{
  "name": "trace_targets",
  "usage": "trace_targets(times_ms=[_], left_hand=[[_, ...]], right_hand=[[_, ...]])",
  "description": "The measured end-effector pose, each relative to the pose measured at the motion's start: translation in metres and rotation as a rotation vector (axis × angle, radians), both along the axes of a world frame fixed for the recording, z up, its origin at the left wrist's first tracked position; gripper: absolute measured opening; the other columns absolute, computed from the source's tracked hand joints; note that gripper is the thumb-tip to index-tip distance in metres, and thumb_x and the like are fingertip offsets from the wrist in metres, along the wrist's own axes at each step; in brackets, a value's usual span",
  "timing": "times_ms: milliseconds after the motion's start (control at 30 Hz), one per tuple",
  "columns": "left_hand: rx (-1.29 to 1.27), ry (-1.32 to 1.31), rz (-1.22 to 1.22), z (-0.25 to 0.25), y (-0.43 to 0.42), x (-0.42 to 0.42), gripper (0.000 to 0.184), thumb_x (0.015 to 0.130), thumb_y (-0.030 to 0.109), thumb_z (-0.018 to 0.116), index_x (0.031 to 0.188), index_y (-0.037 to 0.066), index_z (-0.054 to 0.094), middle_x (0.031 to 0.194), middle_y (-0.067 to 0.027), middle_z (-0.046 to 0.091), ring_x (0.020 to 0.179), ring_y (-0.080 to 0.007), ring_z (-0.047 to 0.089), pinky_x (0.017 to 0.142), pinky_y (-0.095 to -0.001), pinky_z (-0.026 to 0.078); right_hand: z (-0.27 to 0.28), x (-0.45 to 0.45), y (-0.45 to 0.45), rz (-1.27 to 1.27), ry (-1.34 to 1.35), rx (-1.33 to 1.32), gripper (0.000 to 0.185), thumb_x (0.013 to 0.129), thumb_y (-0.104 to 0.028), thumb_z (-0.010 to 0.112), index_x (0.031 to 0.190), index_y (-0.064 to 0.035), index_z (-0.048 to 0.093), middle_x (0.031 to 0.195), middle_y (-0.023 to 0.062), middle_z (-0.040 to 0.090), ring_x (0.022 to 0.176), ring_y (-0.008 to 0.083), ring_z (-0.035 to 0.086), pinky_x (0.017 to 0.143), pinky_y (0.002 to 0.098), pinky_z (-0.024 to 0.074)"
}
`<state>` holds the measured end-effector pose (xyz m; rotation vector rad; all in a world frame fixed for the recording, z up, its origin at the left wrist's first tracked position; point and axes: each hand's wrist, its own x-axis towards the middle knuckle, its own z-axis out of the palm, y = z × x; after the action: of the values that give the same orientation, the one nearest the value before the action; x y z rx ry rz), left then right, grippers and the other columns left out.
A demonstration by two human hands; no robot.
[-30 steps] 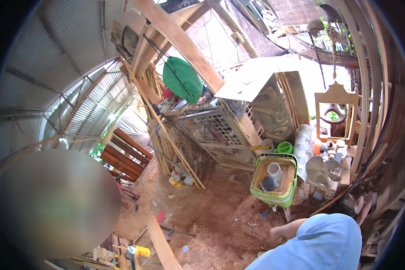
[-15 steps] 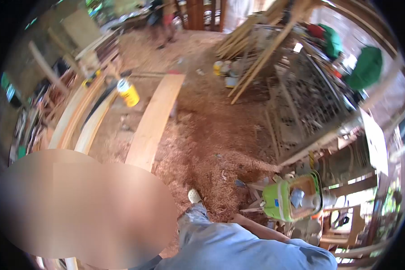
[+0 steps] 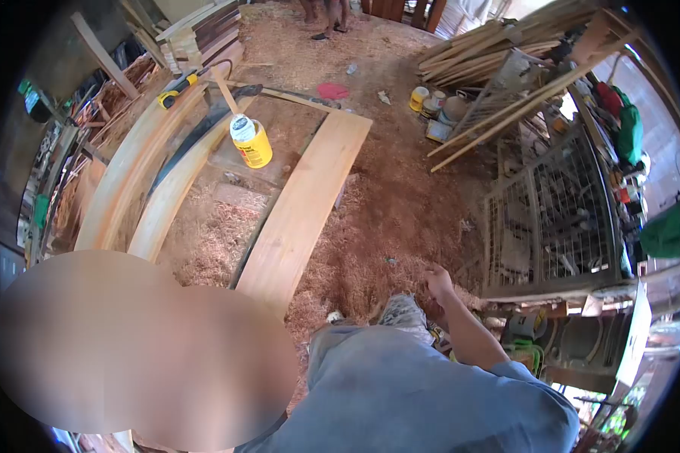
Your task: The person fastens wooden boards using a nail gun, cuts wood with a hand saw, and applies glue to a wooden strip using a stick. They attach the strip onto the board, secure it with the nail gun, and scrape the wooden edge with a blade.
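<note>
My right hand hangs low beside my leg, its fingers curled in and nothing visible in them. Below it is the floor, covered in wood shavings. My left hand does not show; a large blurred patch covers the lower left. Ahead and to the left lies a long, pale wooden board. Beyond it stands a yellow container with a white one at its top and a wooden stick rising behind. Neither board nor container is touched by my right hand.
More long boards lie at left, with a yellow-and-black power tool at their far end. Wooden strips and a wire-mesh frame stand on the right. Another person's legs show at the back.
My view has turned and moved closer to the boards, which appear larger. My right hand has swung forward from beside my hip. The green bin has mostly left view.
</note>
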<state>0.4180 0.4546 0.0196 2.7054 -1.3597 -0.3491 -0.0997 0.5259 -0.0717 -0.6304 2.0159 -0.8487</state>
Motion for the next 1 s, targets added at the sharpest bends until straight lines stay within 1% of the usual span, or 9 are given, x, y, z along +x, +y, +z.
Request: trace_targets(times_ms=[133,200,433,500,633,700,800,900,1000], left_hand=[[-0.026,0.018,-0.171,0.01,-0.063,-0.077,0.068,0.104,0.052,0.029,0.118,-0.001,0.07,0.164,-0.0215,0.017,0.153,-0.0405,0.009,0.124,-0.055,0.005],[-0.096,0.027,-0.221,-0.008,-0.092,-0.095,0.069,0.103,0.052,0.031,0.114,-0.002,0.073,0.165,-0.0222,0.016,0.153,-0.0415,0.008,0.124,-0.056,0.004],[0.016,-0.032,0.234,-0.013,-0.19,-0.131,0.081,0.099,0.061,0.035,0.146,-0.004,0.045,0.163,-0.0202,0.024,0.151,-0.0385,0.021,0.123,-0.0498,0.016],[-0.07,-0.012,0.49,-0.013,-0.203,-0.132,0.074,0.1,0.06,0.033,0.131,0.0,0.064,0.16,-0.0206,0.031,0.149,-0.0345,0.028,0.122,-0.05,0.02],[-0.113,-0.002,0.566,-0.017,-0.205,-0.131,0.077,0.099,0.06,0.035,0.126,-0.005,0.065,0.156,-0.0192,0.039,0.144,-0.0334,0.037,0.119,-0.0459,0.026],[-0.082,-0.089,0.562,-0.03,-0.198,-0.128,0.076,0.099,0.059,0.038,0.123,-0.008,0.066,0.151,-0.0207,0.046,0.141,-0.033,0.042,0.118,-0.0426,0.029],[-0.134,-0.13,0.636,-0.042,-0.198,-0.114,0.07,0.097,0.055,0.046,0.121,-0.008,0.066,0.144,-0.0214,0.053,0.13,-0.0339,0.054,0.11,-0.0406,0.041],[-0.178,-0.141,0.789,-0.04,-0.203,-0.114,0.073,0.095,0.056,0.049,0.129,-0.007,0.061,0.145,-0.022,0.052,0.13,-0.0372,0.054,0.111,-0.0427,0.041],[-0.229,-0.165,0.888,-0.026,-0.212,-0.124,0.074,0.095,0.056,0.05,0.133,-0.007,0.057,0.147,-0.0221,0.05,0.131,-0.0383,0.052,0.112,-0.0428,0.04]], right_hand=[[-0.02,-0.019,-0.065,0.002,-0.1,-0.044,0.01,0.09,-0.009,0.058,0.091,-0.0021,0.065,0.067,0.0047,0.058,0.053,0.0145,0.055,0.045,0.0324,0.0413],[0.035,-0.01,-0.114,-0.152,-0.302,-0.055,0.008,0.091,-0.008,0.059,0.087,-0.0019,0.062,0.066,0.0031,0.056,0.055,0.0138,0.053,0.045,0.0324,0.04],[0.046,-0.086,-0.327,0.19,-0.374,-0.133,0.01,0.095,-0.012,0.059,0.09,-0.0049,0.063,0.066,0.0013,0.053,0.053,0.0133,0.048,0.049,0.0307,0.0405],[0.058,-0.092,-0.375,0.51,-0.193,-0.104,0.017,0.097,-0.017,0.059,0.107,-0.0053,0.066,0.076,0.0065,0.061,0.066,0.0163,0.059,0.064,0.0309,0.0495],[0.064,-0.072,-0.456,0.954,0.08,-0.445,0.031,0.097,-0.019,0.06,0.125,-0.0059,0.064,0.101,0.0183,0.069,0.096,0.0244,0.066,0.088,0.0374,0.0516],[0.064,-0.054,-0.491,1.232,0.342,-0.576,0.047,0.097,-0.032,0.061,0.139,-0.0095,0.056,0.14,0.0278,0.052,0.135,0.0363,0.047,0.111,0.0519,0.0359],[0.086,-0.026,-0.497,1.468,0.776,-0.482,0.062,0.096,-0.044,0.058,0.146,-0.0104,0.046,0.158,0.0255,0.029,0.145,0.0477,0.025,0.115,0.0639,0.0226],[0.069,-0.021,-0.521,1.592,0.681,-0.524,0.075,0.094,-0.054,0.055,0.153,-0.0116,0.036,0.165,0.0204,0.014,0.147,0.0526,0.013,0.115,0.0691,0.0157],[0.067,-0.001,-0.571,1.76,0.716,-0.558,0.075,0.095,-0.052,0.054,0.154,-0.0105,0.033,0.164,0.0219,0.014,0.146,0.052,0.017,0.116,0.0662,0.0173]])
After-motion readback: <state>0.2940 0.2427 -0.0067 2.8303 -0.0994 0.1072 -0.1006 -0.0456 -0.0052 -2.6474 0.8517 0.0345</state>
